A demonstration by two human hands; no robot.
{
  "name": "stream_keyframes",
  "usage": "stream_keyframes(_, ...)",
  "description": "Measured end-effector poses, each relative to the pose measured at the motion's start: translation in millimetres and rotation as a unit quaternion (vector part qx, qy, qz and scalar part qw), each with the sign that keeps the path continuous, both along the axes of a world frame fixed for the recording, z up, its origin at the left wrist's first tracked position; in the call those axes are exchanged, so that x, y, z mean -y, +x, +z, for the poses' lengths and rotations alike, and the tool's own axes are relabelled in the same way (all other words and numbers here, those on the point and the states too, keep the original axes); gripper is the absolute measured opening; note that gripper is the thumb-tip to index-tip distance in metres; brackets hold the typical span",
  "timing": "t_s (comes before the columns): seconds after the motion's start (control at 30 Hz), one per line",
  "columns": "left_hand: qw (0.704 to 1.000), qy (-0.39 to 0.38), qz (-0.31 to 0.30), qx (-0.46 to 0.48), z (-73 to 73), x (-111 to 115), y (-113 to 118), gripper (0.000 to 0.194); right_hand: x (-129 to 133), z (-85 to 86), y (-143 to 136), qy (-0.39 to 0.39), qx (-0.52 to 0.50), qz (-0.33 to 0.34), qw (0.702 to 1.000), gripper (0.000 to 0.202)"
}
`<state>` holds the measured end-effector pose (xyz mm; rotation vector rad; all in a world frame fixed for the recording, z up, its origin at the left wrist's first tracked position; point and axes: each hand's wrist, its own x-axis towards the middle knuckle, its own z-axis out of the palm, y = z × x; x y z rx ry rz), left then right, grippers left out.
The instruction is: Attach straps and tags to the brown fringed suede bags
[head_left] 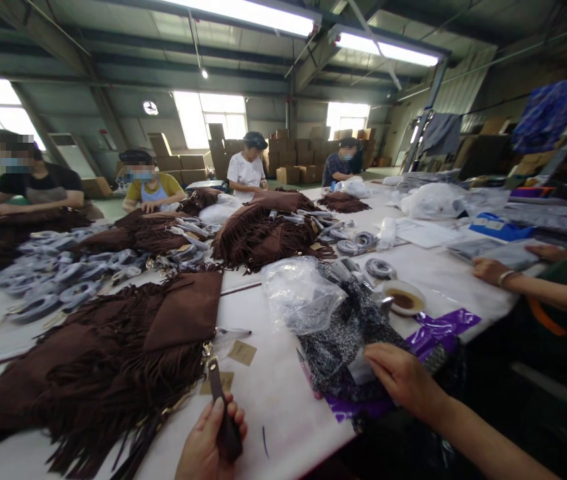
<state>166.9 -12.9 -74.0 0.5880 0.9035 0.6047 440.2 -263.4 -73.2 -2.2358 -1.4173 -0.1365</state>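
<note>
Far to the left of the left hand, a co-worker in a black top (38, 183) leans folded arms on the white table (273, 393), and coiled grey straps (58, 277) lie in a heap beyond the nearest bags. Just left of and above the left hand sits a stack of brown fringed bags (113, 353), the top flap lying flat and the fringe spilling toward the table edge. The left hand (208, 443) is curled around a brown strap (220, 407), thumb pressed along it, and the strap runs up from the fingers to a metal clip at the corner of the bag stack. Beside that strap, 2 tan paper tags (242, 352) lie on the table. Between the 2 hands, a crumpled clear plastic bag (298, 293) rests near a dark patterned fabric (348, 340). The right hand (403, 380) lies palm down with fingers bent on that fabric and on a purple plastic sheet (443, 327) under it; whether it grips anything cannot be told. Beyond the right hand sits a roll of tape (404, 298), and farther right another person's forearm (538, 287) rests on the table.
</note>
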Motion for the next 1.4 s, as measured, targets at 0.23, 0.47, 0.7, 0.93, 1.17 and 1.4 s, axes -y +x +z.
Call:
stream_keyframes(0.23, 0.999, 0.005, -0.017, 0.047, -12.7, -3.6, -5.0, 0.008, -45.6, 62.1, -45.0, -0.012, -0.074, 0.080, 0.994, 0.031)
stream_keyframes(0.47, 0.989, -0.048, -0.029, 0.134, -13.9, -5.8, -15.0, 0.009, -147.7, 58.5, -112.1, -0.169, -0.439, 0.238, 0.849, 0.025)
stream_keyframes(0.7, 0.960, -0.038, -0.079, 0.265, -9.8, 0.2, -19.9, 0.014, -226.4, 49.1, -132.5, -0.134, -0.372, 0.281, 0.874, 0.019)
stream_keyframes(0.93, 0.975, -0.023, -0.064, 0.213, -22.8, -1.3, -17.7, 0.017, -226.6, 32.3, -119.8, -0.055, -0.419, 0.173, 0.890, 0.028)
stream_keyframes(1.17, 0.982, -0.005, -0.050, 0.184, -22.2, 0.0, -13.5, 0.026, -193.5, 15.6, -130.9, -0.060, -0.597, 0.197, 0.775, 0.041)
stream_keyframes(1.4, 0.989, 0.011, -0.039, 0.144, -27.6, 2.0, -10.4, 0.031, -208.4, 13.6, -142.7, 0.031, -0.495, 0.104, 0.862, 0.038)
